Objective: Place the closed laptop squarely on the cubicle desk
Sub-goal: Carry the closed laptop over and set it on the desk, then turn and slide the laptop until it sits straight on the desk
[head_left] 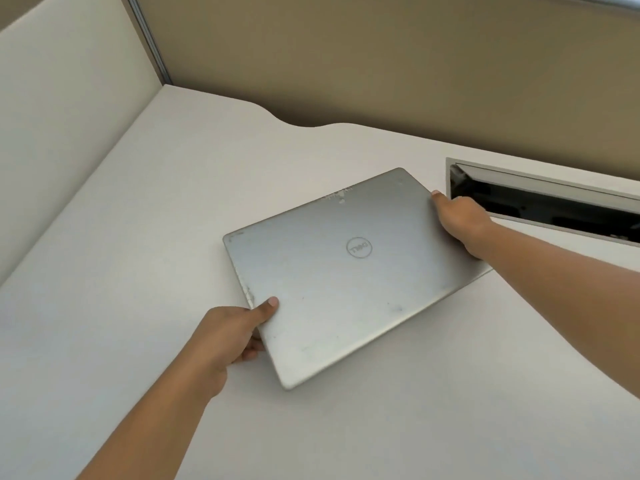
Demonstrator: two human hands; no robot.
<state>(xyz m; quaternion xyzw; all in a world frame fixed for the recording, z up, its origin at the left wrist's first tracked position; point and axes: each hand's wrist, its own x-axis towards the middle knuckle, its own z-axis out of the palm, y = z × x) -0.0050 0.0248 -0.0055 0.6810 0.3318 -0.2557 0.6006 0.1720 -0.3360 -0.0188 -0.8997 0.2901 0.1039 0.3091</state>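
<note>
A closed silver laptop [346, 271] with a round logo on its lid sits at the middle of the white cubicle desk [138, 237], turned at an angle to the desk edges. My left hand [232, 334] grips its near left edge, thumb on the lid and fingers underneath. My right hand [460, 216] holds the far right edge. Whether the laptop rests flat on the desk or is slightly lifted, I cannot tell.
A rectangular cable slot [547, 202] with a dark opening is cut into the desk just right of the laptop. A cream partition [62, 98] stands on the left and a tan partition [381, 57] runs along the back.
</note>
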